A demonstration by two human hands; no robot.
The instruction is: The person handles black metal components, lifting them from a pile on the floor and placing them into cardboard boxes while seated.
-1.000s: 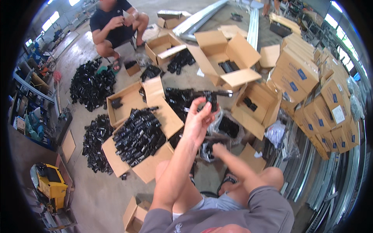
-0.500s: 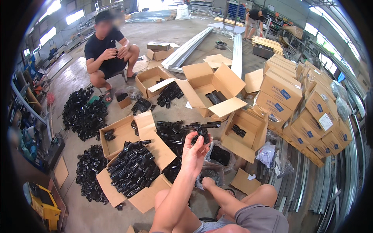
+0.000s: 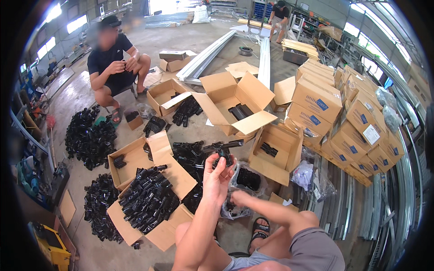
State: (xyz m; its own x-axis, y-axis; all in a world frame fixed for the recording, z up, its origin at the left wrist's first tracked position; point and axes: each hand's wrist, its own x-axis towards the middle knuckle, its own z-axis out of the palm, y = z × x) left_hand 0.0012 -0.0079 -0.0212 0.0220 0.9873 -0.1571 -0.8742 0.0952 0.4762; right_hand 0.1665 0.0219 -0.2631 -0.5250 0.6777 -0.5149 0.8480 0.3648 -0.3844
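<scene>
My left hand is raised in the middle, its thumb and fingers closed round a black plastic bracket-like part with a long arm across its top. Lower and to the right, my right hand is at a clear plastic bag of small dark pieces. Its fingers look curled together; whatever they hold is too small to make out. Just beyond it stands another lined container of small black pieces. To the left, an open carton is heaped with black plastic parts.
More piles of black parts lie on the floor. Open cartons stand around me. Stacked closed boxes fill the right, beside long metal profiles. A person squats at the far left; another person is at the back.
My right hand has come up out of the bag to near its rim. My left hand still holds the black part. The whole view has shifted slightly.
</scene>
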